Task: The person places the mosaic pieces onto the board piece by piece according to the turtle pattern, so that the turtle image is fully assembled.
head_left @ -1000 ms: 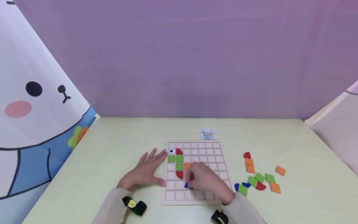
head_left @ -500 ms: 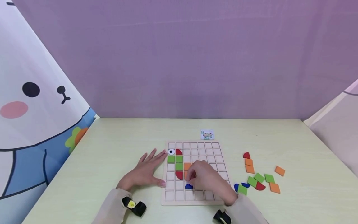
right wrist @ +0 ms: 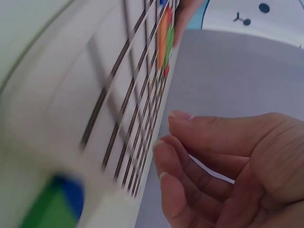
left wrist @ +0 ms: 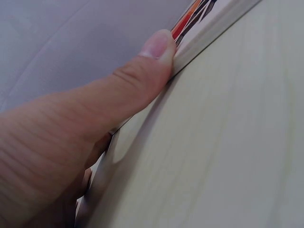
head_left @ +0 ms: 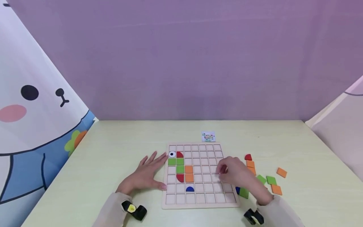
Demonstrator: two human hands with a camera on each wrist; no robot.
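Observation:
A wooden grid board (head_left: 210, 198) lies on the table. In its left columns sit a round eye tile (head_left: 172, 154), several green squares (head_left: 180, 169), two red quarter-circle tiles (head_left: 180, 178), two stacked orange squares (head_left: 189, 177) and a blue half-circle tile (head_left: 190, 189). My left hand (head_left: 145, 175), fingers spread, rests at the board's left edge; the left wrist view has its thumb (left wrist: 137, 71) touching the rim. Over the board's right side hovers my right hand (head_left: 233, 171), loosely bent. Nothing is between its thumb and fingertips in the right wrist view.
Right of the board lie loose tiles: orange squares (head_left: 282, 172), green squares (head_left: 271, 180), a red piece (head_left: 248, 157) and a blue piece (head_left: 237, 190), some behind my right forearm. A small picture card (head_left: 208, 136) lies beyond the board.
My right hand has let go of the blue half-circle tile, which now lies in its cell, and has moved right across the board. The left hand stays at the board's edge.

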